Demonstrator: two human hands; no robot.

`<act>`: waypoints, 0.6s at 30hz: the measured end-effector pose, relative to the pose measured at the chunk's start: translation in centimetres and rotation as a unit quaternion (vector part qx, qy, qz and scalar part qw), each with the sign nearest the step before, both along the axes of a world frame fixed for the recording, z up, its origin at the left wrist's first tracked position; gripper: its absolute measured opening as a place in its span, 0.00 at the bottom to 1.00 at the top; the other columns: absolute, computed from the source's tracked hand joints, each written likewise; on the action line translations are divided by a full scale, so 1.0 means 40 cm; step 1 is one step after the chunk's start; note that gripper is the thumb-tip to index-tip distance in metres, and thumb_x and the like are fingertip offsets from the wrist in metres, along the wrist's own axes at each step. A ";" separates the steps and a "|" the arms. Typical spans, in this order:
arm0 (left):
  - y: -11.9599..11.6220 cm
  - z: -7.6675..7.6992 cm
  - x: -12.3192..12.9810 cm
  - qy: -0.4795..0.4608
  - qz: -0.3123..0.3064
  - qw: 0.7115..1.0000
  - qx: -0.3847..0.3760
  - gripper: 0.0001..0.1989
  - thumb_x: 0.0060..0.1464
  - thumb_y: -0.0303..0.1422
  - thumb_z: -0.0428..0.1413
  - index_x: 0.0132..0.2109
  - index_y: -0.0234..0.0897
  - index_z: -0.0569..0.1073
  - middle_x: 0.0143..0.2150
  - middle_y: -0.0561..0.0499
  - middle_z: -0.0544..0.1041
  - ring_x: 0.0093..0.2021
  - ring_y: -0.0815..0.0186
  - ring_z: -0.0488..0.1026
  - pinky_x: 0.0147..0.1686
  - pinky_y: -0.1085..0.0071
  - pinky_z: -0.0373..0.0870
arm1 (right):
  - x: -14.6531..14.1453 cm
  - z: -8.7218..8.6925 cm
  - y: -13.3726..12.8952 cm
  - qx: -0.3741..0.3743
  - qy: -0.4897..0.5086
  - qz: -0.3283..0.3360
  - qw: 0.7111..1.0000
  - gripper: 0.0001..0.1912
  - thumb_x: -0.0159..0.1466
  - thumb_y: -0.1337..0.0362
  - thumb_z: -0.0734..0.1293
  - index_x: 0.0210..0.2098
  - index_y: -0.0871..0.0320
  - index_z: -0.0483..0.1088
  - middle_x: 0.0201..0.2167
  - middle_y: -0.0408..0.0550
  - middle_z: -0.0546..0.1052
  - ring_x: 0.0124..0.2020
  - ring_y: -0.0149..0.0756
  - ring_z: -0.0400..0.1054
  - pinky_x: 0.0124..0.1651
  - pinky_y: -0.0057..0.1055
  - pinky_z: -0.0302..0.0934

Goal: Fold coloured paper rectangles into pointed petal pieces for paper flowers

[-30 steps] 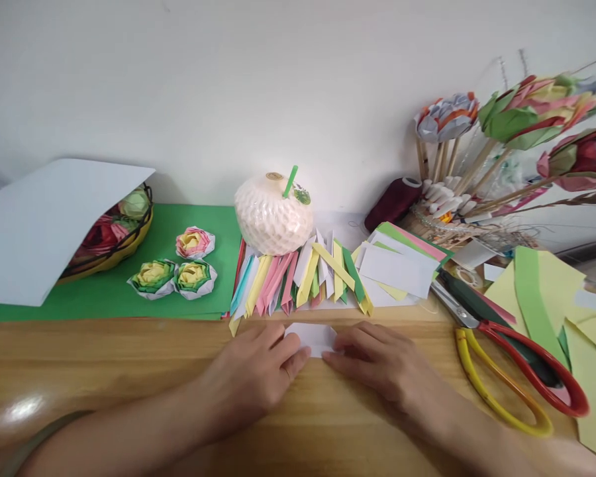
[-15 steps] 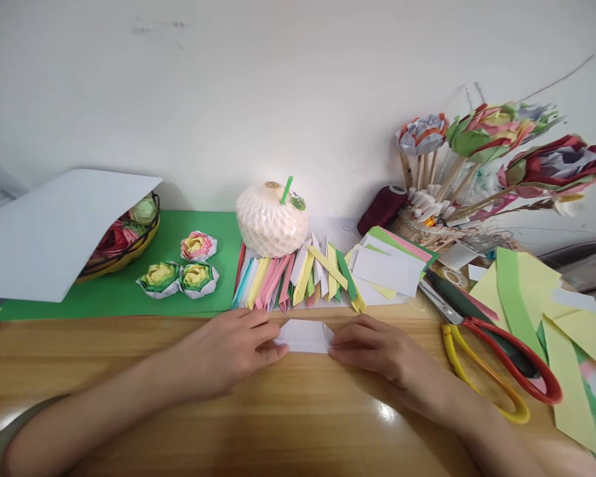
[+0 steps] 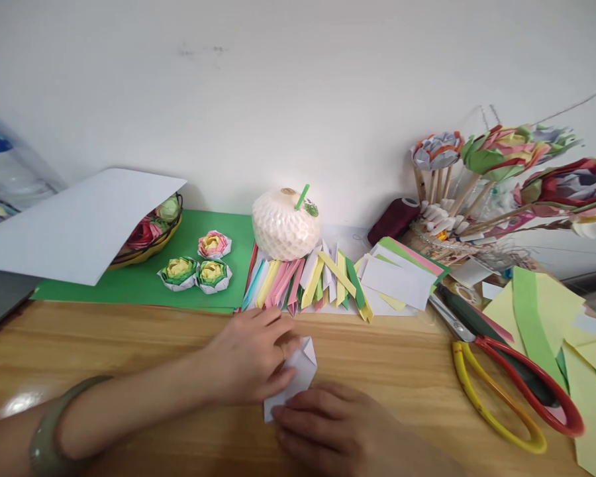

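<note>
A white piece of folded paper [image 3: 302, 368] lies at a slant on the wooden table, its top corners creased inward. My left hand [image 3: 258, 354] holds its upper left side, the thumb on the paper and the fingers curled over the edge. At the lower end, my right hand [image 3: 322, 424] grips the paper between thumb and fingers, slightly blurred. Part of the sheet is hidden under both hands. Just beyond them lie several folded paper strips [image 3: 283, 281] in pink, yellow, white and green.
Large scissors [image 3: 469, 336] with red and yellow handles lie at right beside paper sheets [image 3: 536, 318]. Paper flowers [image 3: 213, 275] sit on green card [image 3: 129, 291]. Behind stand a white textured ball-shaped container [image 3: 285, 225], a dark thread spool [image 3: 393, 220] and stemmed paper flowers [image 3: 496, 149].
The paper has turned from lying crosswise to a steep slant and come nearer to me. My right hand has moved left and down to its lower end; my left hand has shifted slightly right.
</note>
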State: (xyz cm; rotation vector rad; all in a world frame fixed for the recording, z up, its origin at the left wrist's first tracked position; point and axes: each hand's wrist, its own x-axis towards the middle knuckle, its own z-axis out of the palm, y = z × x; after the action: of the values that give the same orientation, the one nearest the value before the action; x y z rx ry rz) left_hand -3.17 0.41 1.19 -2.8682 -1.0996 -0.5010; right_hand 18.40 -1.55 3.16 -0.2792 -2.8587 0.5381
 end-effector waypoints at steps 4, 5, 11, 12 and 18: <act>-0.007 -0.005 0.027 0.028 -0.023 0.999 -0.021 0.15 0.55 0.38 0.57 0.48 0.38 0.71 0.40 0.47 0.72 0.41 0.59 0.68 0.36 0.66 0.69 | 0.007 -0.008 0.009 -0.046 0.013 -0.024 0.999 0.18 0.69 0.70 0.53 0.55 0.64 0.63 0.53 0.51 0.71 0.55 0.34 0.62 0.55 0.29 0.58; -0.005 -0.011 0.028 0.024 -0.026 0.999 -0.009 0.14 0.55 0.38 0.57 0.48 0.39 0.72 0.39 0.48 0.72 0.40 0.60 0.68 0.35 0.67 0.69 | 0.014 -0.010 0.016 -0.056 0.031 -0.074 0.995 0.18 0.68 0.72 0.54 0.55 0.62 0.63 0.51 0.52 0.72 0.52 0.34 0.64 0.53 0.30 0.60; 0.002 -0.034 0.013 -0.069 -0.052 0.995 0.056 0.06 0.59 0.32 0.53 0.35 0.38 0.74 0.31 0.53 0.73 0.32 0.66 0.66 0.31 0.71 0.65 | 0.034 -0.042 0.046 0.035 0.023 -0.213 0.976 0.12 0.66 0.70 0.58 0.46 0.60 0.69 0.38 0.51 0.74 0.38 0.38 0.67 0.39 0.35 0.65; 0.001 -0.033 0.011 -0.088 -0.053 0.993 0.058 0.07 0.60 0.31 0.52 0.34 0.37 0.74 0.30 0.53 0.73 0.31 0.67 0.65 0.30 0.72 0.64 | 0.034 -0.046 0.048 0.055 0.015 -0.213 0.975 0.11 0.66 0.70 0.59 0.46 0.60 0.69 0.37 0.51 0.74 0.37 0.38 0.66 0.38 0.35 0.65; 0.005 -0.025 -0.001 -0.110 -0.053 0.992 0.040 0.13 0.62 0.25 0.46 0.40 0.35 0.75 0.32 0.49 0.74 0.31 0.65 0.65 0.29 0.71 0.65 | 0.052 -0.051 0.053 0.105 0.007 -0.258 0.960 0.10 0.66 0.71 0.59 0.43 0.60 0.70 0.36 0.51 0.72 0.37 0.39 0.66 0.37 0.37 0.63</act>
State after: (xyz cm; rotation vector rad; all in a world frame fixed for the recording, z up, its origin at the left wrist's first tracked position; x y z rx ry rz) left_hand -3.20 0.59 0.21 -2.8641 -0.9299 -0.8651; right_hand 20.49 0.57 1.13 -0.9360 -2.6379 0.1325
